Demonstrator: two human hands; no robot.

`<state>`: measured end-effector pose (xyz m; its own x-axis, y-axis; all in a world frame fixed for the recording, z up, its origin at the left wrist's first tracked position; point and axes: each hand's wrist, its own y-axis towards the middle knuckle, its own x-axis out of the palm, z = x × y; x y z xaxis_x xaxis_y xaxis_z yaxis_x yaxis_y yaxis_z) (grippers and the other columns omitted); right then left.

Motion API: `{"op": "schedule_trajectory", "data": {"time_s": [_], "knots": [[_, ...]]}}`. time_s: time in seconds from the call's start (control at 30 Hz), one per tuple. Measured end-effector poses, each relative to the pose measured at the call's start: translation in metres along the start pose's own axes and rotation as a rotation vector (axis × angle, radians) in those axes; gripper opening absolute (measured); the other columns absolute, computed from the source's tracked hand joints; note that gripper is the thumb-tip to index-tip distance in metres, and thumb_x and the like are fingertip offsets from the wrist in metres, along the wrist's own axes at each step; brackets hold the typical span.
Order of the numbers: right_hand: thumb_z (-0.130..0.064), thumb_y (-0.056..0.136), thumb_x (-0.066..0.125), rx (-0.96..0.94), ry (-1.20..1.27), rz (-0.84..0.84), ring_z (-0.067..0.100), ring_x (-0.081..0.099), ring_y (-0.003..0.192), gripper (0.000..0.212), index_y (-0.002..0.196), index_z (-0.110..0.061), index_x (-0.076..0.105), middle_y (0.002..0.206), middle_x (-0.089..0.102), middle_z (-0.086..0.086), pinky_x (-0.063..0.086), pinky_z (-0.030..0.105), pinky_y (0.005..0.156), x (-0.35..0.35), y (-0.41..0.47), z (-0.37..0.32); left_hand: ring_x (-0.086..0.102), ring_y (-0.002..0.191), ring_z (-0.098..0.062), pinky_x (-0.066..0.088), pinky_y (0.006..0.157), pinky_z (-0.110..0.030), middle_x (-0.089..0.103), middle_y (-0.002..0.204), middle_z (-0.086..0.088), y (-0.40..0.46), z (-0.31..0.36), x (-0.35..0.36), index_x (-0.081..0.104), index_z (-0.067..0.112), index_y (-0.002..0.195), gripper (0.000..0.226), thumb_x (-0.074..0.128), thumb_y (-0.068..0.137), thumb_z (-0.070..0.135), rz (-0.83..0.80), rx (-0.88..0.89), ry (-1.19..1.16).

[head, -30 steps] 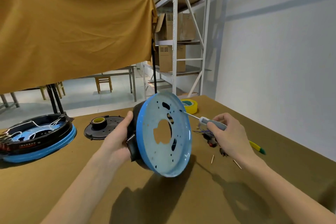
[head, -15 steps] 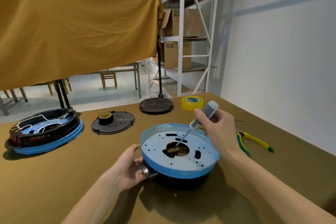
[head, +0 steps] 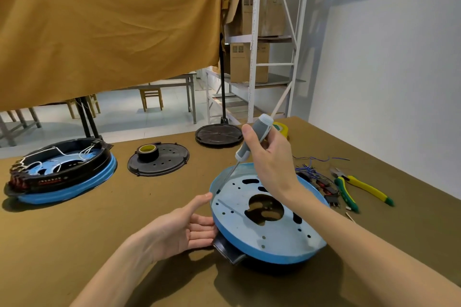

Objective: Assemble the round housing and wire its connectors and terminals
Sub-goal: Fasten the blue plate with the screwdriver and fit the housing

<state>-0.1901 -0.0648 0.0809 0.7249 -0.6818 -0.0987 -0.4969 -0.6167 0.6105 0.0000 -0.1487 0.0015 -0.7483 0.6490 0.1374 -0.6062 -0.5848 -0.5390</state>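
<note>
The round housing (head: 269,239) lies flat on the table, its pale blue perforated plate facing up over a black body. My left hand (head: 184,227) rests open against its left rim, fingers spread along the edge. My right hand (head: 269,159) grips a grey-handled screwdriver (head: 252,142), held upright, with its thin tip down at a hole near the plate's far left edge. Loose wires and connectors (head: 319,177) lie just right of the housing.
A second housing with white wires (head: 62,172) sits at the far left. A black cover carrying a tape roll (head: 158,158), a black disc (head: 219,134) and yellow tape (head: 280,128) lie farther back. Green-yellow pliers (head: 359,187) lie at the right.
The housing went from held upright on its edge to lying flat on the table. My right hand raised the screwdriver upright and shifted its tip from the centre hole to the left edge.
</note>
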Motion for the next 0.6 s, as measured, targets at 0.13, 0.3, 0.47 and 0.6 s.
{"op": "schedule_trajectory", "data": {"time_s": [0.13, 0.3, 0.47, 0.6], "knots": [[-0.043, 0.100, 0.062, -0.008, 0.003, -0.015, 0.004, 0.057, 0.063, 0.038, 0.083, -0.009, 0.062, 0.069, 0.062, -0.005, 0.049, 0.020, 0.060, 0.004, -0.002, 0.004, 0.078, 0.092, -0.026, 0.063, 0.072, -0.033, 0.077, 0.108, -0.021, 0.001, 0.000, -0.003, 0.065, -0.005, 0.120, 0.091, 0.086, 0.059, 0.060, -0.029, -0.023, -0.020], [-0.042, 0.102, 0.058, 0.076, 0.076, 0.113, 0.002, 0.055, 0.052, 0.039, 0.075, -0.014, 0.056, 0.058, 0.056, -0.012, 0.049, 0.018, 0.052, -0.022, 0.011, 0.005, 0.073, 0.088, -0.028, 0.065, 0.080, -0.035, 0.076, 0.111, -0.023, 0.006, -0.004, -0.005, 0.065, -0.006, 0.116, 0.085, 0.087, 0.063, 0.056, -0.016, 0.000, -0.113], [-0.040, 0.101, 0.060, 0.526, 0.190, 0.143, 0.016, 0.043, 0.037, 0.033, 0.086, -0.013, 0.051, 0.060, 0.048, 0.003, 0.037, 0.024, 0.037, -0.085, 0.040, 0.017, 0.055, 0.041, -0.015, 0.052, 0.038, -0.023, 0.067, 0.068, -0.011, 0.013, -0.002, -0.003, 0.063, -0.007, 0.101, 0.071, 0.083, 0.065, 0.052, 0.114, 0.021, -0.270], [-0.026, 0.093, 0.068, 0.554, -0.283, -0.035, 0.014, 0.033, 0.036, 0.024, 0.086, -0.014, 0.048, 0.060, 0.041, 0.004, 0.031, 0.023, 0.037, -0.138, 0.032, 0.047, 0.032, 0.039, -0.007, 0.039, 0.036, -0.016, 0.039, 0.057, 0.002, 0.021, -0.003, -0.008, 0.065, 0.000, 0.089, 0.065, 0.083, 0.063, 0.057, 0.162, 0.050, -0.331]]}}
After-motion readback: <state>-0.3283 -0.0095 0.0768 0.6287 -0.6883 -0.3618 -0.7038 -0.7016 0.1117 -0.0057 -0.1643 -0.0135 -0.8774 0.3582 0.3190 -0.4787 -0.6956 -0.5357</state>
